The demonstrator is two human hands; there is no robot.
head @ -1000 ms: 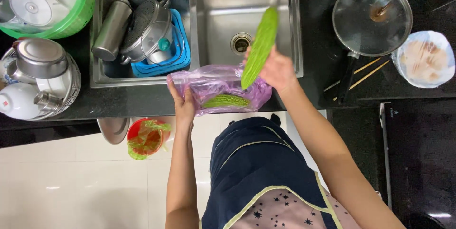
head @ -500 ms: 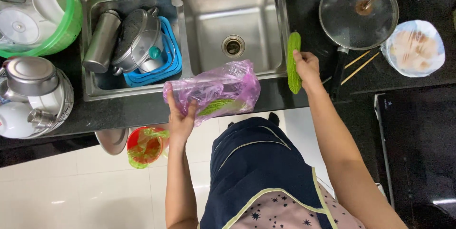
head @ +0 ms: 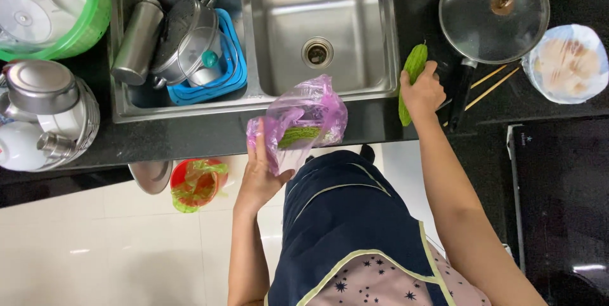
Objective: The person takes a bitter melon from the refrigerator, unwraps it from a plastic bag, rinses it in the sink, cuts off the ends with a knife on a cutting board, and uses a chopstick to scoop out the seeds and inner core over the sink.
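My left hand [head: 260, 173] holds a thin purple plastic bag [head: 304, 116] at the front edge of the black counter; a green bitter gourd [head: 297, 135] shows through it. My right hand [head: 422, 93] grips a second long green bitter gourd [head: 412, 68] and rests it on the black counter [head: 190, 135] just right of the steel sink [head: 330, 33]. The gourd lies lengthwise, its top end free and its lower end poking out below my hand.
The left sink basin holds a blue basket [head: 231, 68] with steel pots. A lidded pan [head: 495, 11], chopsticks [head: 488, 87] and a covered bowl [head: 568, 62] sit right of the sink. A green basket [head: 85, 20] and steel pots are at left. A red bin [head: 196, 182] stands on the floor.
My right hand carried the gourd from above the bag to the counter right of the sink. The bag in my left hand sank slightly toward the counter edge.
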